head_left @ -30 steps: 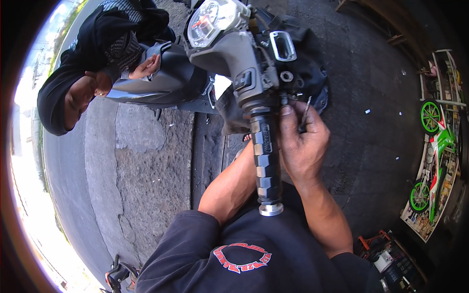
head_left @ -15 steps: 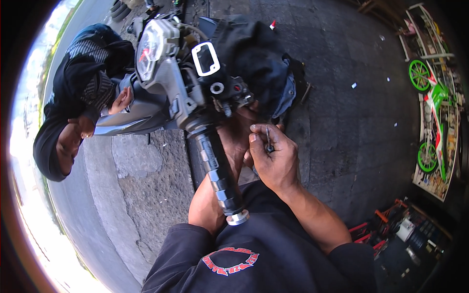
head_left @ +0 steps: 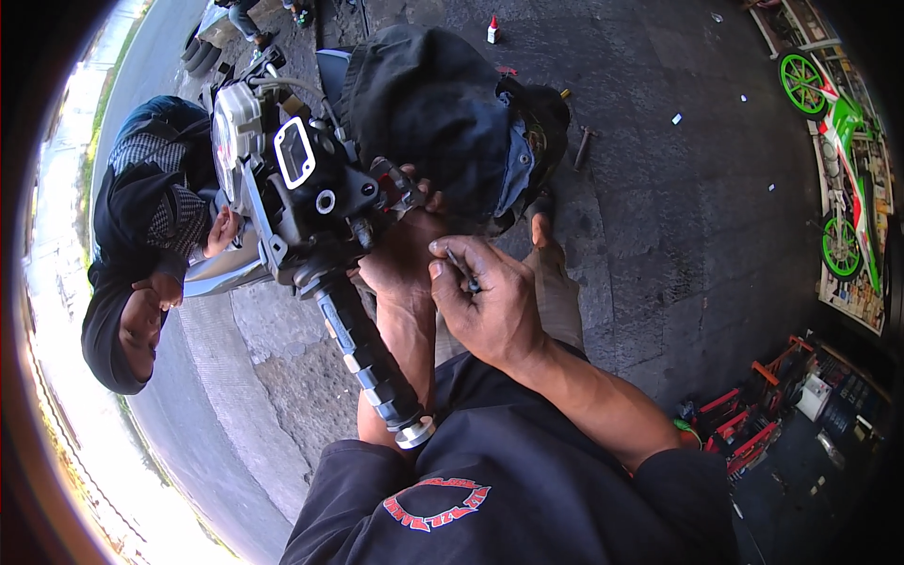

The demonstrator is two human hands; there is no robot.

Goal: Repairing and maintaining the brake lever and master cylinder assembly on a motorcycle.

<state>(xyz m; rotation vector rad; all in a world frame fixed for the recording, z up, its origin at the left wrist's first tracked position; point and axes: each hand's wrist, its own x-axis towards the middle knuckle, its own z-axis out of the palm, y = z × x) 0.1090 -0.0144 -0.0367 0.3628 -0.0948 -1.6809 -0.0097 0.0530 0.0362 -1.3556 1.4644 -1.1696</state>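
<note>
My right hand (head_left: 499, 301), closed, pinches a thin dark bolt-like piece (head_left: 463, 270) between thumb and fingers, just right of my left wrist. My left hand (head_left: 405, 250) reaches under the black handlebar grip (head_left: 367, 353). Its fingers curl round a small dark metal part (head_left: 400, 185) with a reddish spot, beside the handlebar clamp. Whether that part is fixed to the handlebar cannot be seen. Left of it stands the brake fluid reservoir (head_left: 295, 153), its white rim showing around a dark middle. The grip ends in a silver bar end (head_left: 415, 432).
A dark cloth (head_left: 424, 104) drapes over the motorbike behind the handlebar. A person (head_left: 151, 226) leans close on the left. On the dark floor lie a small red-capped bottle (head_left: 492, 33) and a hammer-like tool (head_left: 584, 148). Red metal stands (head_left: 744, 414) are at lower right.
The handlebar and both my hands now appear further left in the picture. My right hand still pinches the bolt-like piece; more of the cloth and the part in my left fingers shows.
</note>
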